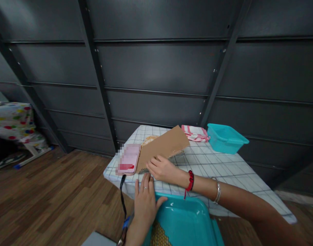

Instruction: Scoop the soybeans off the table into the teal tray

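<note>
A flat brown cardboard piece [164, 143] lies tilted across the table, its near left corner at my right hand [161, 168]. My right hand has its fingers bent and closed on that near edge. My left hand [144, 198] rests just below, fingers stretched forward to the table edge and thumb spread over the rim of a teal tub [187, 218]. A gold-brown, bumpy-textured thing [159, 236] lies in the tub's near left part. Partly hidden behind the cardboard is a pale tan thing [149, 139]. Left of the cardboard lies a pink, blurred flat object [130, 158].
A checked white cloth covers the table [212, 167]. Towards the back stand a folded red-and-white towel [195, 133] and a second teal tub [226, 138]. A black strap [122, 196] hangs at the left front edge. A dark panelled wall [156, 68] rises behind.
</note>
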